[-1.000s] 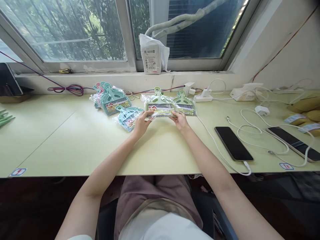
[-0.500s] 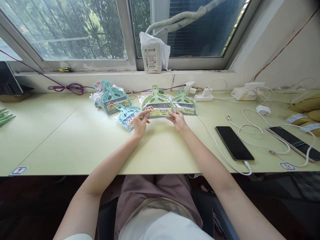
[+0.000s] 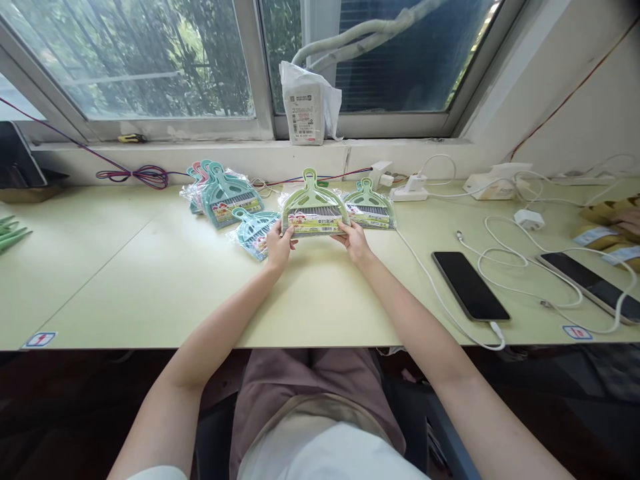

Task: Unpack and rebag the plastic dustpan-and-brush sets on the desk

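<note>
Near edge: we note a black phone (image 3: 470, 285) lying at right on the pale table (image 3: 310, 307), a white cable (image 3: 425, 273) plugged into its near end. A second phone (image 3: 595, 283) lies farther right, with a loop of cable crossing it.

Centre: our left hand (image 3: 279, 247) and right hand (image 3: 356, 243) hold a bagged green dustpan set (image 3: 316, 203) between them. The left fingers are clamped on its near left corner, thumb on the front face over the bag's edge. The right fingers are clamped on the near right corner, thumb likewise in front. The pack's body lies between and beyond the two grips, handle pointing far, printed label facing us just above the fingers. We cannot tell whether its lower edge touches the table.

Just left of the left hand we record a bagged blue set (image 3: 249, 230), partly behind that hand. Just beyond the right hand lies a smaller-looking green pack (image 3: 369, 205), its left side overlapped by the held one.

Farther: a stack of teal and pink sets (image 3: 225, 200) at left; on the sill, a white package (image 3: 304, 117).
</note>
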Demonstrator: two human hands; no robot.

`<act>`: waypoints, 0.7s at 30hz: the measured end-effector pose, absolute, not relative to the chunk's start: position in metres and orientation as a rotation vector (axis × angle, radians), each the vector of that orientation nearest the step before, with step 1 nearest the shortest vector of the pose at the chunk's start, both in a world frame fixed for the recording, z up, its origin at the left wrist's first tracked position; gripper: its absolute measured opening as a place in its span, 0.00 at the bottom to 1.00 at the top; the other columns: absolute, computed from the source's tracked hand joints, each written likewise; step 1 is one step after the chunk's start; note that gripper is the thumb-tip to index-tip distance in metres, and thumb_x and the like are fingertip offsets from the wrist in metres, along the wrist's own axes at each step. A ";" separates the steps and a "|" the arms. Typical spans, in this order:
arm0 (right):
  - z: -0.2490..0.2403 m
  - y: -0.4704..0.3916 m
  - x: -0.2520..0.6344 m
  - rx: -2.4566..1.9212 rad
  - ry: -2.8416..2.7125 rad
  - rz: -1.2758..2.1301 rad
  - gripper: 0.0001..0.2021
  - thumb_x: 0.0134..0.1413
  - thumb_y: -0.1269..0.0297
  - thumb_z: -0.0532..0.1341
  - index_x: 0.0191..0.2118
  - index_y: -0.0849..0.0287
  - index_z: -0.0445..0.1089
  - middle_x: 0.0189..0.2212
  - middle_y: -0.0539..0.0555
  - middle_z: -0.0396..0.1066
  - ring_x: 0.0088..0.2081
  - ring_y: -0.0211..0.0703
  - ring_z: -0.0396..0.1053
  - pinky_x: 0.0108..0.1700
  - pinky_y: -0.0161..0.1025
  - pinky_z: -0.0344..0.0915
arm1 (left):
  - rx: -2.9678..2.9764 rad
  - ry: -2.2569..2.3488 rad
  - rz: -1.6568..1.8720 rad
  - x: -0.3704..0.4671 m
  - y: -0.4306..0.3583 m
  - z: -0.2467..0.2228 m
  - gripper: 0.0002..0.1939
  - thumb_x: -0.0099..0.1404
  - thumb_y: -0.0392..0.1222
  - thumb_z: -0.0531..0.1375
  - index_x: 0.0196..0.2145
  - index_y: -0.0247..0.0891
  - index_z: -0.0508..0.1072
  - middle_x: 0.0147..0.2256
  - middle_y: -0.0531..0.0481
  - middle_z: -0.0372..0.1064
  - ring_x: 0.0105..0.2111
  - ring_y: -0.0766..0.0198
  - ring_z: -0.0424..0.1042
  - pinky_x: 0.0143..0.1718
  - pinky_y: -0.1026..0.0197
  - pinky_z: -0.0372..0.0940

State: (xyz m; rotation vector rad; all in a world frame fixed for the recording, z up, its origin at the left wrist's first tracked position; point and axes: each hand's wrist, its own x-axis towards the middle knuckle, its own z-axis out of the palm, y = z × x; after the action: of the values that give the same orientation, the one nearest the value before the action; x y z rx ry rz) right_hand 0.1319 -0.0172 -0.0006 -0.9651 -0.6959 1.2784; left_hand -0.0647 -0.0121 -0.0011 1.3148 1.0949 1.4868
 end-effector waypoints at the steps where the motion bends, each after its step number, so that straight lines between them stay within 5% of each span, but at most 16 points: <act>1: -0.002 -0.017 0.132 -0.973 -0.694 1.272 0.05 0.57 0.74 0.58 0.34 0.57 0.69 0.29 0.47 0.76 0.33 0.37 0.76 0.45 0.41 0.77 | 1.305 1.092 1.446 -0.067 -0.009 -0.002 0.19 0.57 0.42 0.62 0.47 0.37 0.71 0.33 0.53 0.71 0.16 0.78 0.59 0.29 0.62 0.73; 5: -0.006 -0.016 0.132 -0.985 -0.715 1.246 0.05 0.58 0.72 0.57 0.36 0.57 0.69 0.31 0.48 0.76 0.35 0.38 0.76 0.46 0.41 0.76 | 1.234 1.087 1.328 -0.072 -0.001 -0.002 0.14 0.52 0.41 0.64 0.38 0.35 0.72 0.31 0.50 0.71 0.23 0.71 0.67 0.27 0.64 0.71; 16: -0.004 -0.017 0.133 -0.984 -0.828 1.217 0.06 0.53 0.67 0.63 0.38 0.53 0.68 0.34 0.46 0.73 0.31 0.36 0.73 0.42 0.41 0.77 | 1.197 1.044 1.249 -0.070 -0.002 -0.003 0.20 0.55 0.46 0.67 0.43 0.39 0.67 0.46 0.44 0.73 0.40 0.60 0.76 0.35 0.57 0.76; 21: -0.005 -0.019 0.131 -1.154 -0.881 1.141 0.05 0.51 0.64 0.62 0.37 0.54 0.69 0.35 0.49 0.72 0.32 0.39 0.72 0.33 0.39 0.76 | 1.187 1.052 1.259 -0.066 -0.007 -0.005 0.27 0.50 0.46 0.70 0.44 0.37 0.64 0.43 0.42 0.74 0.32 0.61 0.77 0.29 0.59 0.76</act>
State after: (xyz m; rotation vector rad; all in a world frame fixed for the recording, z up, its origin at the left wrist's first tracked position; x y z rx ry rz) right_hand 0.1312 -0.0188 -0.0050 -1.1536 -0.8814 1.1407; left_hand -0.0657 -0.0074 -0.0046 1.1869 1.0516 1.2588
